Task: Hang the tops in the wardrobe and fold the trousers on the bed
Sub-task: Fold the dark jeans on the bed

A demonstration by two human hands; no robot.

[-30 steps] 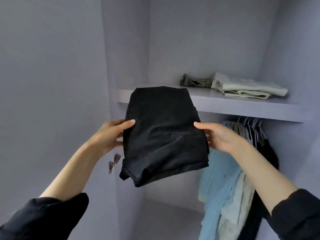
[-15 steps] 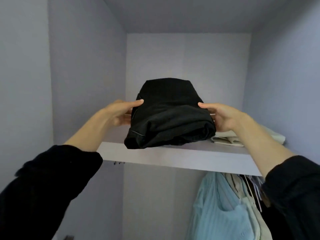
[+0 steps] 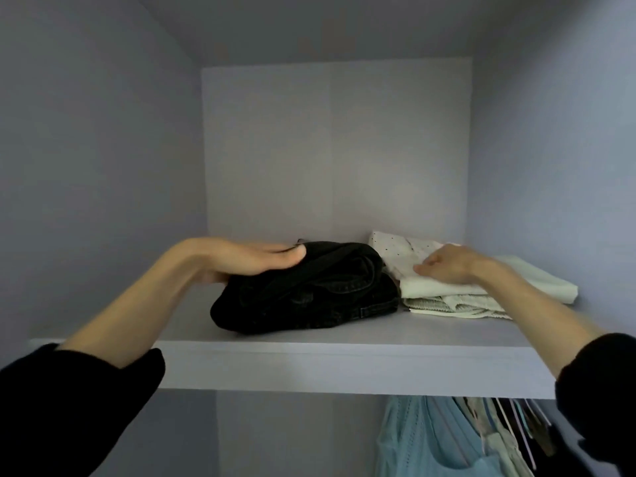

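Folded black trousers (image 3: 309, 294) lie on the wardrobe shelf (image 3: 344, 359), left of a stack of pale folded clothes (image 3: 447, 294). My left hand (image 3: 247, 258) lies flat with straight fingers on the top left of the black trousers. My right hand (image 3: 447, 268) rests on top of the pale stack, fingers loosely bent, just right of the trousers. Both forearms reach over the shelf's front edge in black sleeves.
Under the shelf at the right hang a light blue top (image 3: 430, 438) and several other garments on hangers (image 3: 509, 425). The wardrobe's lilac side walls (image 3: 103, 184) close in the shelf on both sides. Bare shelf surface lies left of the trousers.
The black trousers went from being held in the air to lying on the shelf. My left hand moved onto their top; my right hand let go and shifted onto the pale stack.
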